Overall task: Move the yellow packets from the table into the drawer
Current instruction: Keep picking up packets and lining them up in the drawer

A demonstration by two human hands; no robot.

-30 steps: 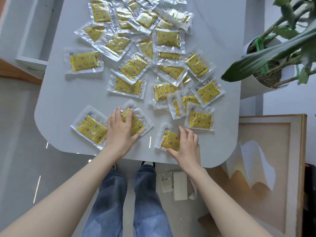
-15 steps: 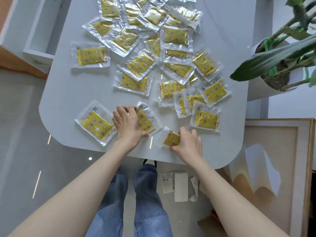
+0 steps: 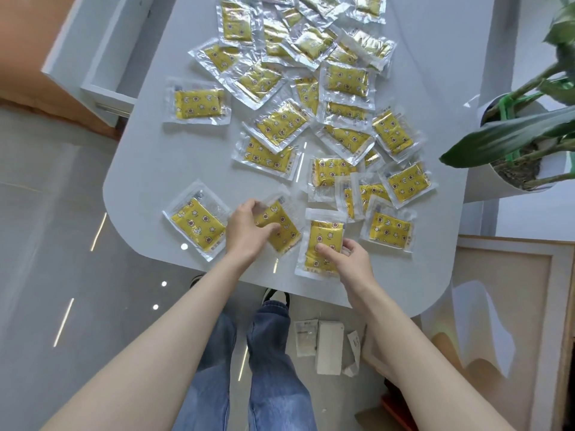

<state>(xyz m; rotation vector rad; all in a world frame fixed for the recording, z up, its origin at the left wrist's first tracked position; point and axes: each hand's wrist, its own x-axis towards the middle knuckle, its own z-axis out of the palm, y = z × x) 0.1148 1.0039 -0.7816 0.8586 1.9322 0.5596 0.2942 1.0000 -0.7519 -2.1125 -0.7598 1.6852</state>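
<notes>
Several yellow packets in clear wrappers lie spread over the pale grey table (image 3: 149,188). My left hand (image 3: 249,231) grips one yellow packet (image 3: 281,225) near the front edge, thumb on top. My right hand (image 3: 348,259) pinches a second yellow packet (image 3: 323,241) and holds it tilted up off the table. Another packet (image 3: 199,223) lies flat just left of my left hand. The open white drawer (image 3: 102,54) sits at the upper left, beside the table.
A potted plant (image 3: 522,141) in a white pot stands at the right, its leaves reaching over the table's side. A framed picture (image 3: 513,306) leans at the lower right. Small white boxes (image 3: 328,346) lie on the floor by my feet.
Both hands went from pressing flat on packets to closing around them. The right hand's packet has lifted and turned upright. The view has shifted so the table sits further right.
</notes>
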